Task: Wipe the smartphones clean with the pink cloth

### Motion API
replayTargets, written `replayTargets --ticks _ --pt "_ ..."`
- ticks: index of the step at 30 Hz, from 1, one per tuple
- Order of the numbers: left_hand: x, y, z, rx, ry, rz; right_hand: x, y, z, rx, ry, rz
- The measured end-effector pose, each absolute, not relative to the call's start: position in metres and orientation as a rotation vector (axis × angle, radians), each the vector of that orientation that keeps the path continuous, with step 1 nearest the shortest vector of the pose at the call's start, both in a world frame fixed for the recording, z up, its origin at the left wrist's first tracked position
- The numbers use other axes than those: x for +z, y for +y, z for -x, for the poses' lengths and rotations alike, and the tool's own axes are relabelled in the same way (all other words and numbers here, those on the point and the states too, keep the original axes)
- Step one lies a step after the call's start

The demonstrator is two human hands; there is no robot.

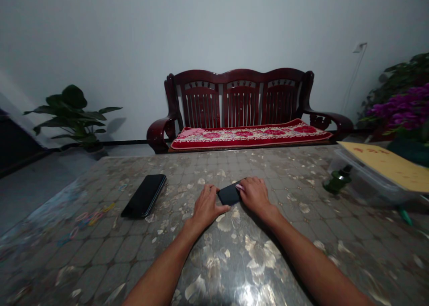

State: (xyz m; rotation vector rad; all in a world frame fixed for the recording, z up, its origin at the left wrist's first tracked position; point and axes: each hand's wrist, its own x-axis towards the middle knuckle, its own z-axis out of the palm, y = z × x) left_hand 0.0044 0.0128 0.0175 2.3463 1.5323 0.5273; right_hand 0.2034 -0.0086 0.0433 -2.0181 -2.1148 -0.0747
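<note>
A small black flat object (229, 193), like a case or wallet, lies on the patterned table (234, 261) between my two hands. My left hand (207, 205) has its fingers curled at the object's left edge, with the thumb at its lower corner. My right hand (255, 192) rests on its right side, fingers bent over the top. Both hands grip it against the tabletop. A black phone (144, 195) lies flat to the left, apart from my hands.
Coloured rubber bands (92, 217) are scattered at the table's left. A clear lidded plastic box (375, 174) and a dark green bottle (337, 181) sit at the right. Beyond the table stand a wooden bench (241, 109) with red cushion, a potted plant (75, 116) and purple flowers (405, 105).
</note>
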Motion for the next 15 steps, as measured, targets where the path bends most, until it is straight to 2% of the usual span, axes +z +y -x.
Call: replayTargets --ticks 7,15 --pt "0.015 0.012 -0.006 0.56 1.556 -2.373 0.038 -0.016 -0.177 0.037 -2.337 1.649" --pt "0.018 0.006 -0.014 0.531 1.662 -2.388 0.042 0.0 -0.214 -0.097 -2.038 2.085"
